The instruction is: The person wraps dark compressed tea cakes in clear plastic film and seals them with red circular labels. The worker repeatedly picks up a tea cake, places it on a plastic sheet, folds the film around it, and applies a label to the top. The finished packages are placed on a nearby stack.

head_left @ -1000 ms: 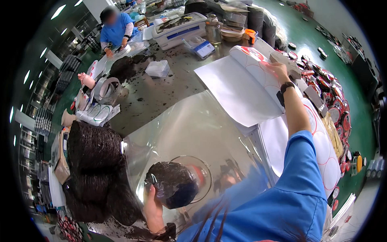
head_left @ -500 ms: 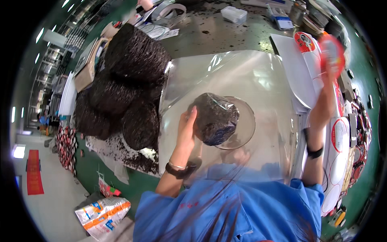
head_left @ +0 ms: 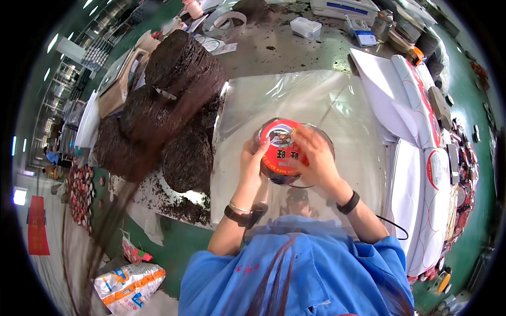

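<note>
My left hand (head_left: pixel 253 160) is closed around the side of a dark, round cake (head_left: pixel 276 178) wrapped in clear film, its thumb at the edge of a red round label (head_left: pixel 279 158). The label, with a picture and pale lettering, lies over the top of the cake. My right hand (head_left: pixel 316 158) rests on the label's right part, fingers stretched out and slightly blurred. Beneath and to the right of the cake shows the rim of a clear round disc (head_left: pixel 332 150). Clear plastic sheets (head_left: pixel 253 100) spread under both hands, flat on the table.
Stacked dark, coarse cakes (head_left: pixel 184 66) stand on the left, with crumbs (head_left: pixel 184 208) around them. White sheets printed with red labels (head_left: pixel 435 174) lie on the right. A clear plastic box (head_left: pixel 305 29), a blue scale (head_left: pixel 365 38) and a tape roll (head_left: pixel 224 23) sit at the back.
My right hand has come from the far right to the cake with the red label, which now covers the cake's top. My left hand still holds the cake.
</note>
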### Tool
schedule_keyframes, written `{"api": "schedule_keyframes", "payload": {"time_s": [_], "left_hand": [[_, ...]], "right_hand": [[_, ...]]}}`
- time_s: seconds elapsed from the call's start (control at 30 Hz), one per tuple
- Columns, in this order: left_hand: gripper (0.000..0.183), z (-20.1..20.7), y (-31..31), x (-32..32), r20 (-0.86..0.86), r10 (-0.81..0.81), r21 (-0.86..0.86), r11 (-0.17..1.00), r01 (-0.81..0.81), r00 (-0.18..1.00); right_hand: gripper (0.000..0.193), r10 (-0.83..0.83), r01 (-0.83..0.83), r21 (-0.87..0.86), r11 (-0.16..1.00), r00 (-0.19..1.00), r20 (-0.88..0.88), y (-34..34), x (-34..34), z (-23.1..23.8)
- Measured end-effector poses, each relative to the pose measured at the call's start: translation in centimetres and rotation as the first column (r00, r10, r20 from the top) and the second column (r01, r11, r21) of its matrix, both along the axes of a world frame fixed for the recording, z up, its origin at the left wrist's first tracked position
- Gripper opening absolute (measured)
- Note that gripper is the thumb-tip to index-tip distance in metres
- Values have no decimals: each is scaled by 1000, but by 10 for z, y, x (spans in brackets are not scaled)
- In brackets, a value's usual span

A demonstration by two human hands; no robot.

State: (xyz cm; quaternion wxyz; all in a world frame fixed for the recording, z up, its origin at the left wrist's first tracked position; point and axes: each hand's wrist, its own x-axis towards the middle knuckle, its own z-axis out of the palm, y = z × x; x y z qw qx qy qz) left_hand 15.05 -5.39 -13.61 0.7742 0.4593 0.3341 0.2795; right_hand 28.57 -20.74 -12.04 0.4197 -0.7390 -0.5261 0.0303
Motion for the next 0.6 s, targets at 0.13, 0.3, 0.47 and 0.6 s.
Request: {"api": "schedule_keyframes", "payload": {"time_s": [0.13, 0.3, 0.47, 0.6], "left_hand": [[54, 11, -6, -4, 166, -90, 19, 996, 89, 982], [75, 28, -19, -10, 129, -169, 258, 957, 131, 977], [79, 11, -26, -17, -112, -165, 605, 771, 199, 980], [81, 2, -43, -22, -251, -220, 823, 465, 327, 943]], "right_hand": [[86, 26, -1, 34, 999, 666, -746, -20, 24, 10], [68, 130, 426, 521, 740, 670, -731, -102, 93, 39], [96, 85, 171, 428, 888, 852, -517, -182, 96, 64], [125, 158, -207, -175, 963, 953, -258, -202, 48, 11]]}}
